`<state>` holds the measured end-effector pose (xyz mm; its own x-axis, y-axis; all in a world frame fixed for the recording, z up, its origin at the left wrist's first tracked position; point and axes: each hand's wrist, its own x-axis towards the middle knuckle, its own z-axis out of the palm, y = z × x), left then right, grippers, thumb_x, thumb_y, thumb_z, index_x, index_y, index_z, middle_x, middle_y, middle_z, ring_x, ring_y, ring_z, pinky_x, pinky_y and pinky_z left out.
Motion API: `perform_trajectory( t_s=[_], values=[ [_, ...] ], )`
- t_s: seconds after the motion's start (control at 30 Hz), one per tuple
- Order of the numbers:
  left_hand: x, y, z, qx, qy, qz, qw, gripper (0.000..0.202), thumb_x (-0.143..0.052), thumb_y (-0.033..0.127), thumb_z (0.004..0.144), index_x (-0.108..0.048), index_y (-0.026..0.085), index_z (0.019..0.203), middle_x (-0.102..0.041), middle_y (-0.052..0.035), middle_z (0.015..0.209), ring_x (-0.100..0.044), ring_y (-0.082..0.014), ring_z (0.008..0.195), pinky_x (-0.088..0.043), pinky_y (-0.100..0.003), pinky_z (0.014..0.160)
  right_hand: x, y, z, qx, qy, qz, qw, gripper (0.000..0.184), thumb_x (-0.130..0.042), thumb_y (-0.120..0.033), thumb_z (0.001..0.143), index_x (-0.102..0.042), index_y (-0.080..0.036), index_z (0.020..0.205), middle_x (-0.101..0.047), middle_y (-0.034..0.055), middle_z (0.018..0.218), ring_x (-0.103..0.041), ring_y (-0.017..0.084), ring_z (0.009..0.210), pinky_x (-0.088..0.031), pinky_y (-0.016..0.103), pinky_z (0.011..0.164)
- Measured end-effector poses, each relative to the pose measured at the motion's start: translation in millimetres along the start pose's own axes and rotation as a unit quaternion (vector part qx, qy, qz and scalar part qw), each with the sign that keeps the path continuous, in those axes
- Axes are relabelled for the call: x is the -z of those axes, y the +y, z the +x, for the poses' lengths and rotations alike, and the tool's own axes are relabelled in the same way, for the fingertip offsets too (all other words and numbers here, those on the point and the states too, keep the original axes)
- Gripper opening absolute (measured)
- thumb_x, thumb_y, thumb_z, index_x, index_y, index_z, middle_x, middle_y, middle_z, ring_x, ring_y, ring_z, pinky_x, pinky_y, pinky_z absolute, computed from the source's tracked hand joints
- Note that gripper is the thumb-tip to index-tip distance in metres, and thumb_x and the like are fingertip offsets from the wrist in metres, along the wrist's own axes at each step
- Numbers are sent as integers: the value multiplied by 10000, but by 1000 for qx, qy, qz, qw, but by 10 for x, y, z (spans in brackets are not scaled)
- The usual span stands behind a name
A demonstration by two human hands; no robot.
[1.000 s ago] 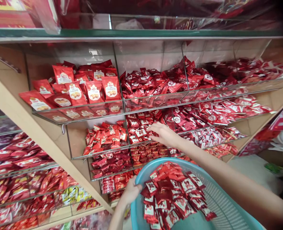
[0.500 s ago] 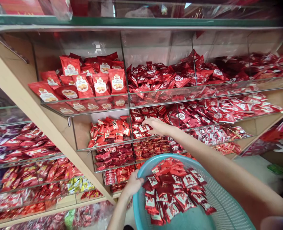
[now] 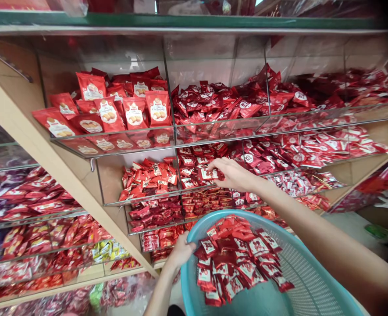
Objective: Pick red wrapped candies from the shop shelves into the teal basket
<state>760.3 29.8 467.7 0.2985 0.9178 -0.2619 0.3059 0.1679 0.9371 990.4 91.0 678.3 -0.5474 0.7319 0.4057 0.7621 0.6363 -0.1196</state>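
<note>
My left hand (image 3: 182,250) is closed on the rim of a teal plastic basket (image 3: 189,281) with perforated sides. Many small red and dark red candy packets (image 3: 236,267) lie heaped inside it. Above the basket, my right hand (image 3: 233,174) pinches a dark red candy packet (image 3: 208,173) with a white label. It holds the packet at the front of a second-tier compartment, where similar packets (image 3: 187,161) are piled. To the left, a neighbouring compartment holds bright red packets (image 3: 149,177) with black characters.
Above my right hand runs a clear shelf lip (image 3: 220,131), fronting larger red biscuit packets (image 3: 108,114). A slanting wooden upright (image 3: 65,171) divides off another stocked rack at left. Lower tiers hold red packets (image 3: 157,210). Pale floor (image 3: 340,230) shows at right.
My right hand has drawn back slightly to the right with the packet, which now shows more clearly between the fingers. My left hand keeps its grip on the basket, and the view has shifted slightly.
</note>
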Motion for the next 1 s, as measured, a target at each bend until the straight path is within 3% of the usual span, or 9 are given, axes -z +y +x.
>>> perform_trajectory(
  t_s=[0.1, 0.17, 0.23, 0.37, 0.47, 0.57, 0.77, 1.0],
  values=[
    [-5, -29, 19, -9, -5, -4, 1000, 271, -466, 73, 578, -592, 122, 813, -599, 13, 710, -508, -121, 641, -378, -219, 627, 112, -205, -344, -29, 30, 41, 998, 277, -535, -241, 762, -475, -201, 1029, -540, 33, 1003, -472, 183, 918, -358, 328, 821],
    [-11, -52, 30, -17, -9, -10, 1000, 287, -461, 69, 583, -598, 122, 829, -616, 4, 743, -525, -133, 674, -384, -224, 647, 50, -364, -561, -51, 21, 82, 995, 286, -521, -276, 776, -461, -213, 1048, -536, 38, 1026, -477, 185, 937, -365, 331, 825],
    [-15, -61, 35, -22, -11, -15, 1000, 299, -459, 61, 582, -600, 121, 838, -626, 0, 766, -533, -140, 694, -386, -225, 656, -137, -514, -734, -77, -13, 126, 989, 290, -513, -287, 778, -455, -218, 1053, -539, 41, 1026, -484, 184, 934, -374, 327, 818],
    [-13, -16, 17, -16, -9, -19, 1000, 271, -448, 47, 571, -590, 132, 786, -609, 18, 700, -514, -129, 644, -375, -214, 617, -716, -716, -926, -138, -99, 166, 971, 253, -518, -251, 743, -481, -216, 992, -570, 31, 969, -504, 180, 895, -381, 302, 787],
    [-8, 31, -4, -17, -2, -13, 1000, 224, -444, 47, 568, -567, 140, 730, -571, 32, 636, -487, -118, 608, -356, -204, 581, -1084, -792, -977, -169, -149, 127, 966, 260, -520, -227, 701, -504, -200, 960, -597, 38, 920, -513, 204, 898, -377, 307, 773],
    [-5, 52, -13, -11, 0, -11, 1000, 212, -445, 47, 568, -551, 143, 724, -538, 40, 606, -465, -108, 585, -340, -196, 560, -1276, -861, -980, -198, -178, 65, 962, 274, -510, -245, 697, -539, -173, 959, -615, 74, 908, -525, 236, 912, -368, 333, 787],
    [-5, 21, 12, -19, 0, -2, 1000, 207, -430, 43, 572, -545, 146, 711, -530, 38, 615, -464, -109, 604, -346, -198, 588, -1385, -1072, -843, -243, -218, -25, 945, 404, -496, -345, 754, -585, -82, 1049, -633, 187, 981, -488, 323, 1048, -327, 421, 868],
    [20, -48, 42, -51, 0, 0, 999, 214, -415, 62, 573, -551, 148, 714, -552, 20, 673, -477, -127, 679, -365, -209, 649, -1368, -1262, -760, -256, -236, 0, 937, 504, -578, -477, 698, -605, -121, 1055, -616, 176, 1050, -471, 328, 1074, -297, 454, 911]
  ],
)
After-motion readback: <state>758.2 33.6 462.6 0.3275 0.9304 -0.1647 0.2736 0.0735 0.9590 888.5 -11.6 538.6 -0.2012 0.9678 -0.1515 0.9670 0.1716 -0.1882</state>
